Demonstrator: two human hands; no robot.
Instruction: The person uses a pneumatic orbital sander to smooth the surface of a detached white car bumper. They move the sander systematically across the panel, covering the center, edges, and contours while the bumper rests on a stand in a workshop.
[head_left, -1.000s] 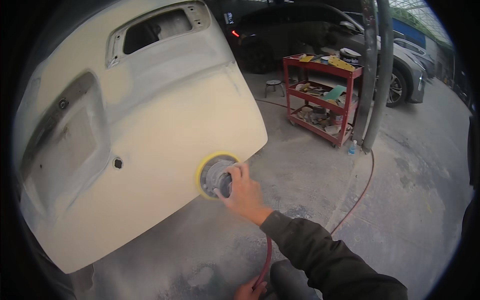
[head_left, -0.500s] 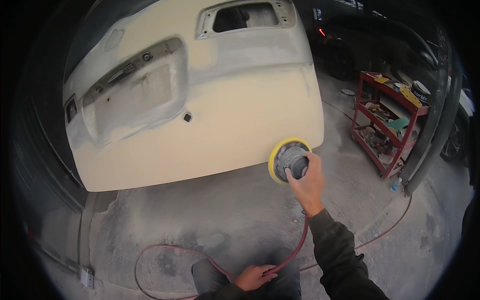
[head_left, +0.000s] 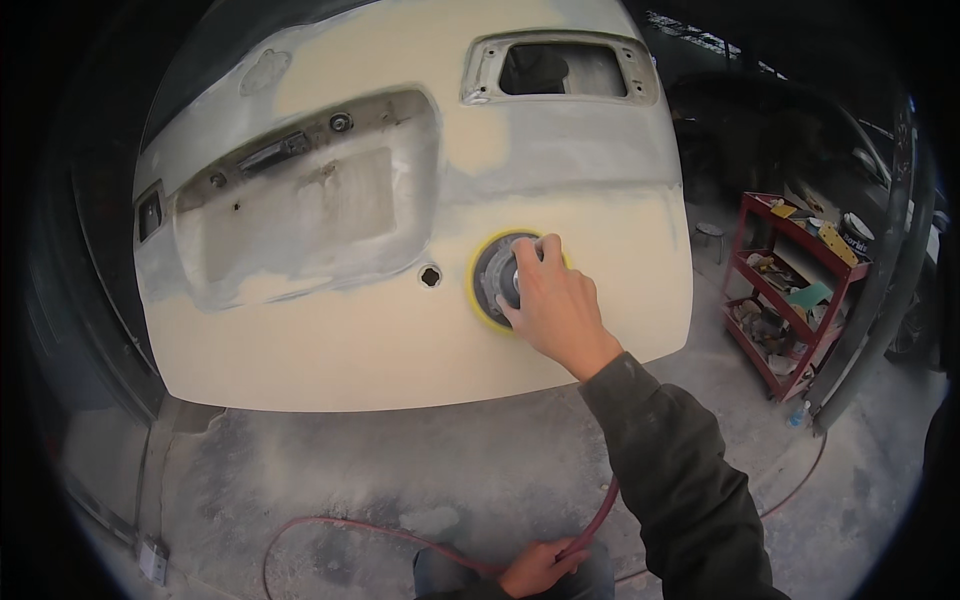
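Note:
A round sander (head_left: 494,284) with a yellow-rimmed pad lies against the cream-filled car tailgate (head_left: 330,352). My right hand (head_left: 556,300) is wrapped over the sander's top, thumb on one side and fingers on the other. The pad sits just right of a small dark hole (head_left: 430,276) in the panel. Low in front of my legs, my left hand (head_left: 540,568) is closed round a dark red air hose (head_left: 592,528). The hose climbs from it behind my right forearm, where its upper end is hidden.
A red tiered tool cart (head_left: 797,290) full of supplies stands to the right, beside a dark post (head_left: 880,300). Behind it is a dark car (head_left: 770,140). The hose loops over the dusty concrete floor (head_left: 300,465). A small blue bottle (head_left: 798,414) stands by the cart.
My right hand has carried the sander up and left from the tailgate's lower right edge onto its face. The view has shifted slightly. My left hand keeps hold of the hose.

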